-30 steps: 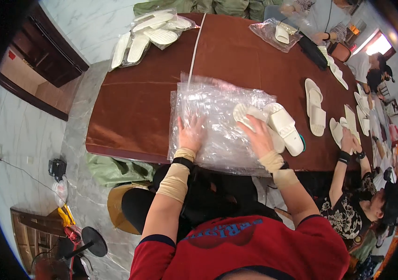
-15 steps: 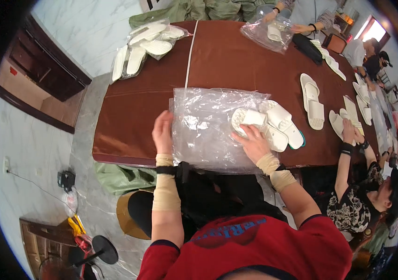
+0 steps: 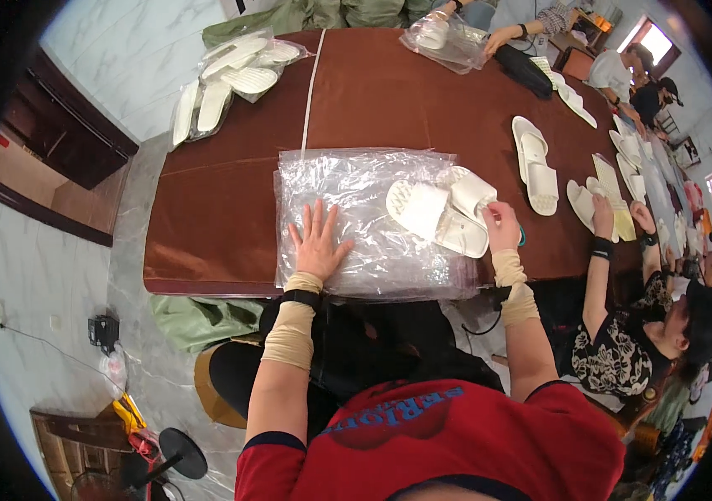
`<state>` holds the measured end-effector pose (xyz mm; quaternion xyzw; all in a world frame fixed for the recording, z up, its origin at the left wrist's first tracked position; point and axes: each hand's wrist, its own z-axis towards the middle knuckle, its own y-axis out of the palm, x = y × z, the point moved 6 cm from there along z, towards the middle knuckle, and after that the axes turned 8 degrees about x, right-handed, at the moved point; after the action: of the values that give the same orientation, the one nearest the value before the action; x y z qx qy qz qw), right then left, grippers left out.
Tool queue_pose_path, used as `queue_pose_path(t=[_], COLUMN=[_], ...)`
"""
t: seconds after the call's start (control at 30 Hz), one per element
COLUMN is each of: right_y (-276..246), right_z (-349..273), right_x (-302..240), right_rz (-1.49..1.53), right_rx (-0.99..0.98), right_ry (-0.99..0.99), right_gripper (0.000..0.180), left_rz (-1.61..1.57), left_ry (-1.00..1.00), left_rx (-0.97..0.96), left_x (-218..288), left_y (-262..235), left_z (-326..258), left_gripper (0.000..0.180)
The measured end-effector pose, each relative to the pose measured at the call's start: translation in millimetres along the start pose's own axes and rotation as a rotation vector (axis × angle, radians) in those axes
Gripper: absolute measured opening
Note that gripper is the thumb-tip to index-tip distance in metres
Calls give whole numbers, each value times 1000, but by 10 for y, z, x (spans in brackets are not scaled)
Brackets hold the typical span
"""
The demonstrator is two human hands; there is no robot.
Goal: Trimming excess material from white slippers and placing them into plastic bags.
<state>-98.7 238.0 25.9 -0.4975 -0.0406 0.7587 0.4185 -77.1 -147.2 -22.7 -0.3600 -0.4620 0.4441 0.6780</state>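
Note:
My left hand (image 3: 318,247) lies flat with spread fingers on a stack of clear plastic bags (image 3: 335,179). Two white slippers overlap on the right part of the stack: a front slipper (image 3: 417,209) with a broad strap, and a rear slipper (image 3: 471,190) partly behind it. My right hand (image 3: 503,227) is closed at the right end of this pair, its fingertips pinching the rear slipper's edge. A bit of teal edge (image 3: 523,237) shows beside that hand; what it belongs to is hidden.
Bagged white slippers (image 3: 231,71) lie at the table's far left. Another white pair (image 3: 535,167) rests to the right. A co-worker's hands (image 3: 602,219) handle slippers beyond it; across the brown table (image 3: 222,225), another person's hand (image 3: 502,37) is by a plastic bag.
My left hand has moved from beside the bags to flat on top of them. My right hand has shifted from the front slipper to the pair's right end. The whole view has shifted slightly.

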Motion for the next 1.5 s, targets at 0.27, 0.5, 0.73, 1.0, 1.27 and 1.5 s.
queue_pose_path(t=[0.27, 0.5, 0.73, 1.0, 1.27, 1.5], right_y=[175, -998, -1518, -1127, 980, 1612], right_z=[368, 1086, 1269, 1201, 96, -594], right_x=[480, -385, -1654, -2169, -1671, -850], right_rz=[307, 532, 663, 875, 861, 454], right_rx=[66, 244, 227, 37, -535, -550], right_ry=[290, 238, 124, 223, 278, -29], right_gripper=[19, 16, 12, 12, 26, 37], left_rz=[-5, 17, -71, -95, -7, -97], left_ry=[9, -35, 9, 31, 21, 43], left_rx=[18, -19, 107, 139, 140, 117], left_x=[94, 61, 109, 79, -103, -56], left_y=[-17, -46, -174, -113, -33, -159], left_z=[32, 11, -13, -26, -131, -8], left_gripper=[89, 99, 82, 62, 59, 61])
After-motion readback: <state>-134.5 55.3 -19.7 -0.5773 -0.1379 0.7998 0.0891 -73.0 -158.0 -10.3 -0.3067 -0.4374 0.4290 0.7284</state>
